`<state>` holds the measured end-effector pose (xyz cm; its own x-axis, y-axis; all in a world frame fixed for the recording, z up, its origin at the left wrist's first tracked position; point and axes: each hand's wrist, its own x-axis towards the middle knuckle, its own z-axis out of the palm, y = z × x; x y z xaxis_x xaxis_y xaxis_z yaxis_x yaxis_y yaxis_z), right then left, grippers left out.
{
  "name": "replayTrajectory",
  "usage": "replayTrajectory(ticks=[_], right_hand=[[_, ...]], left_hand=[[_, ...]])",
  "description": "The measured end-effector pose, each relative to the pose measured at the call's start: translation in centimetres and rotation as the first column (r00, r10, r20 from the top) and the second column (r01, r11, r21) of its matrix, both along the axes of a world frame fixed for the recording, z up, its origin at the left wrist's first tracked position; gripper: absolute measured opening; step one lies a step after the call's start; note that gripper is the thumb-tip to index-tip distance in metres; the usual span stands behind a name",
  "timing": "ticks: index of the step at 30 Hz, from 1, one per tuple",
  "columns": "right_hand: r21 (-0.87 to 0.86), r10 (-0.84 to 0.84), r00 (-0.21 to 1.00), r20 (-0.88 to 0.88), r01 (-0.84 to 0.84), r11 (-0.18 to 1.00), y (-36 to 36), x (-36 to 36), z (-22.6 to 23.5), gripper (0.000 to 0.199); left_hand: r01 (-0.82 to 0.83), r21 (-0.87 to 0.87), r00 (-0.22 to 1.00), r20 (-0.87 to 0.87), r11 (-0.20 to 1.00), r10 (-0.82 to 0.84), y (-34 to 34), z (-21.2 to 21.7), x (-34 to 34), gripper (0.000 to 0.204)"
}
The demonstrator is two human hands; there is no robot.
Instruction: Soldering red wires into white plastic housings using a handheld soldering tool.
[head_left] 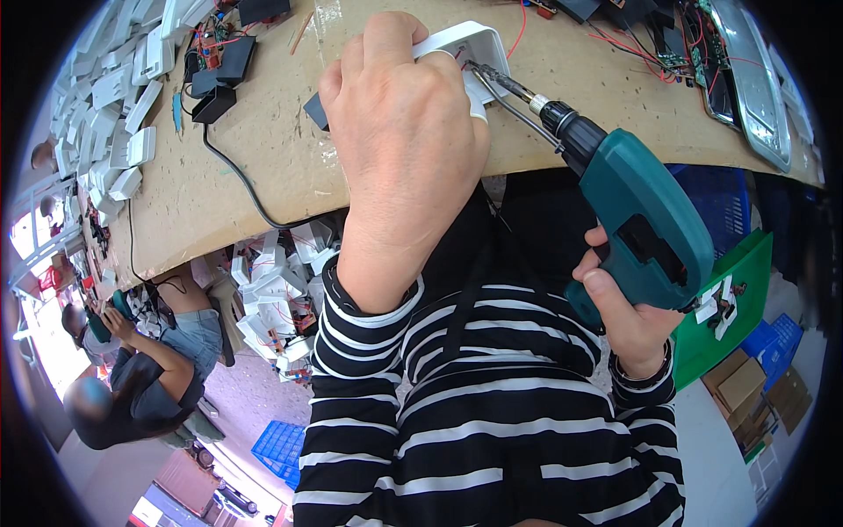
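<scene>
My left hand (406,132) is closed round a white plastic housing (488,39), holding it tilted at the bench edge with its hollow side toward the right. My right hand (625,318) grips the handle of a teal soldering gun (650,198) with a black nose and a thin metal feed tube (522,117). The gun's metal tip (479,68) reaches inside the housing, close to small wire ends. Whether it touches them I cannot tell. A red wire (520,31) lies beside the housing. The fingers of my left hand hide part of the housing.
White housings (110,88) are heaped at the left of the bench (263,132). Black cases (215,101), a black cable (237,171) and a clear tray (760,97) lie around. Below are more housings (274,294) and a green bin (702,342). A co-worker (149,369) sits at left.
</scene>
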<state>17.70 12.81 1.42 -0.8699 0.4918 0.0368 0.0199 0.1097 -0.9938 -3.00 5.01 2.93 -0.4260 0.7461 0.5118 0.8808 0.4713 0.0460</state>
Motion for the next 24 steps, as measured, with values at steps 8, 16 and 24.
replayTrajectory(ticks=[8, 16, 24], right_hand=[[0.005, 0.008, 1.000, -0.019, -0.008, 1.000, -0.08, 0.08, 0.13, 0.053], [0.018, 0.019, 1.000, -0.024, -0.018, 1.000, -0.05, 0.32, 0.08, 0.056], [-0.017, -0.018, 1.000, -0.020, 0.018, 1.000, -0.23, 0.27, 0.18, 0.058]], left_hand=[[0.005, 0.012, 1.000, 0.011, 1.000, -0.006, 0.04, 0.20, 0.09, 0.010], [0.006, 0.021, 1.000, 0.017, 1.000, -0.006, 0.04, 0.06, 0.01, 0.010], [-0.002, -0.001, 1.000, 0.000, 1.000, 0.002, 0.00, 0.13, 0.04, 0.010]])
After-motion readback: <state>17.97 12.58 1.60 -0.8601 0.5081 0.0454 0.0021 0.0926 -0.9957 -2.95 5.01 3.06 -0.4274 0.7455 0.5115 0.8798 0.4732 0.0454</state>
